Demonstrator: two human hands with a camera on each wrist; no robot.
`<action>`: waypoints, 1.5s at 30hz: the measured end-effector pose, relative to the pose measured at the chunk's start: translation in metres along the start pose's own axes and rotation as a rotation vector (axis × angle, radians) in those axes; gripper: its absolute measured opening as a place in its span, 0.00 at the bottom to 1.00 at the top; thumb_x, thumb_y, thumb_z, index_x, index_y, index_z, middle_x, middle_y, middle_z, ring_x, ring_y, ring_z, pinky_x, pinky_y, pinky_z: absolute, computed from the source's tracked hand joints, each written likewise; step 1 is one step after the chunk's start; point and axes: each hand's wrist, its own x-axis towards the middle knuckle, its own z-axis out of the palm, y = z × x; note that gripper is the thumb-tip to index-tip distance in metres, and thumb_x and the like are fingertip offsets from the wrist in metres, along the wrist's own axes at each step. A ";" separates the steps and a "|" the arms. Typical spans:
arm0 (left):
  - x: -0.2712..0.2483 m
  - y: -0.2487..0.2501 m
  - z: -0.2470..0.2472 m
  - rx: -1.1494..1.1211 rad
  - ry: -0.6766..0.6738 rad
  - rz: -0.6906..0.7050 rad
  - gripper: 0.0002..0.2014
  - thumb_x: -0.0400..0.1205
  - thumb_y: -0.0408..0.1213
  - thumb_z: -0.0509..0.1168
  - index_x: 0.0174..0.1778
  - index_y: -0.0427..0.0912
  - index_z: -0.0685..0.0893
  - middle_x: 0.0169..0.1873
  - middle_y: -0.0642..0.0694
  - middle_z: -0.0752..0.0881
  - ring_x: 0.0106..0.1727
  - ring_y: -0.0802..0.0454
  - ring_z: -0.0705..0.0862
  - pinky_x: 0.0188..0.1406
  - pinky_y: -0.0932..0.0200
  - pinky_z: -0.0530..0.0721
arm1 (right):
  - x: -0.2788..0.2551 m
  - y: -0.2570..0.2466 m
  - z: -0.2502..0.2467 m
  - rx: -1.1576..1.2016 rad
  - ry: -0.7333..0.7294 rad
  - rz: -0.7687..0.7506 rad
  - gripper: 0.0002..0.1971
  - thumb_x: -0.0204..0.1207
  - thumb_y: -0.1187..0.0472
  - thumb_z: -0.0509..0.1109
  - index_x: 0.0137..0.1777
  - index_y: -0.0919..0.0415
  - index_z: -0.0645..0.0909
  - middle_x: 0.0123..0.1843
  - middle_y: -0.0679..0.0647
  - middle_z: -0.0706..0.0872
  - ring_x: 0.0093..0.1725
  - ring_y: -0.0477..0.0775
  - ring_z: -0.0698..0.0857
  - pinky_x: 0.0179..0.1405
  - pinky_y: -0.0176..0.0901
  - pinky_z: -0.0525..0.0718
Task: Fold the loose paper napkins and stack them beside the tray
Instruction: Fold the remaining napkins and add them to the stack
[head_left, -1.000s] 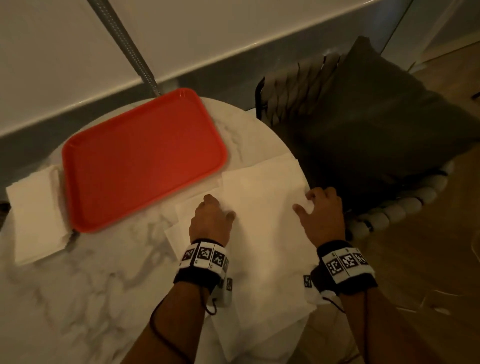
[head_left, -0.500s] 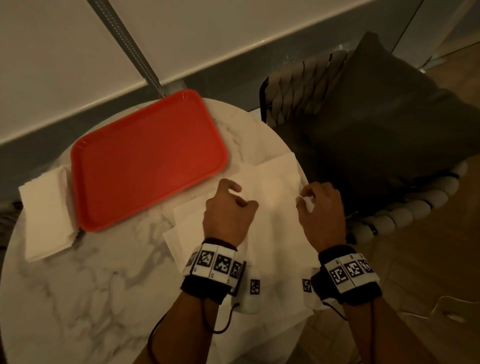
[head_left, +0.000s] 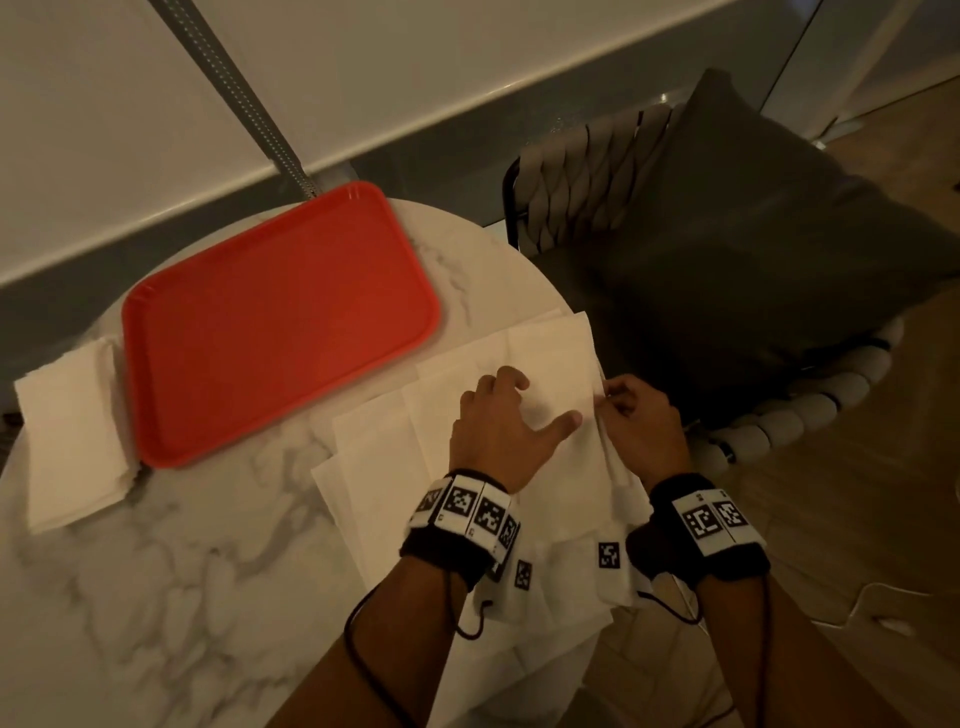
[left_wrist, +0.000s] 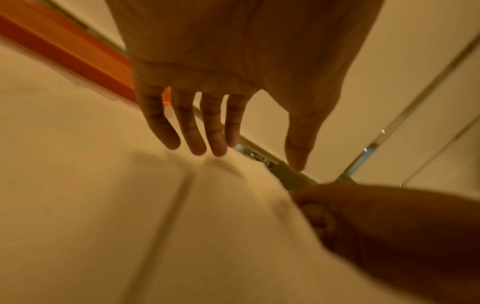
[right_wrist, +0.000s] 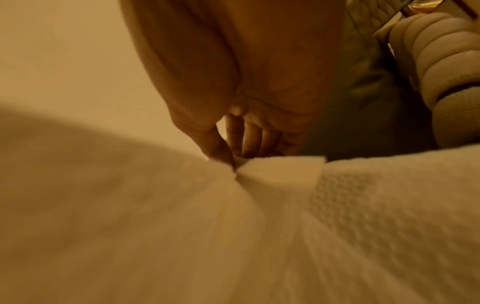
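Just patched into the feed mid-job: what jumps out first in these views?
The red tray dominates the far left of the round marble table, with folded napkins stacked against its left end. Nearer, on the table's right edge, lie loose white napkins: the left hand spreads open over them while the right hand pinches a napkin's edge. A dark cushioned chair sits just beyond on the right.

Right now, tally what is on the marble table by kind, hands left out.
Red tray: 1
Stack of folded napkins left of the tray: 1
Heap of loose napkins under the hands, sheets overlapping, number unclear: 1
Total: 3
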 end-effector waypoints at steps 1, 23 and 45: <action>-0.004 -0.005 0.000 0.062 0.005 0.020 0.34 0.69 0.67 0.72 0.66 0.54 0.73 0.61 0.53 0.77 0.63 0.49 0.75 0.59 0.44 0.81 | -0.001 -0.002 -0.001 -0.001 0.003 0.001 0.03 0.84 0.61 0.63 0.54 0.57 0.78 0.47 0.49 0.83 0.44 0.44 0.80 0.39 0.29 0.73; -0.045 -0.017 0.028 -0.015 0.108 0.082 0.41 0.68 0.58 0.78 0.73 0.56 0.65 0.69 0.54 0.67 0.68 0.51 0.69 0.63 0.51 0.81 | -0.013 -0.007 0.020 0.007 0.073 -0.055 0.09 0.83 0.55 0.66 0.57 0.58 0.80 0.53 0.52 0.82 0.55 0.53 0.81 0.60 0.52 0.82; -0.076 -0.126 -0.057 -0.441 0.435 -0.302 0.22 0.78 0.36 0.72 0.67 0.49 0.72 0.54 0.46 0.80 0.46 0.48 0.85 0.44 0.56 0.77 | -0.020 -0.013 0.013 -0.581 0.274 -0.333 0.13 0.85 0.55 0.61 0.60 0.62 0.80 0.53 0.61 0.80 0.41 0.53 0.78 0.41 0.45 0.79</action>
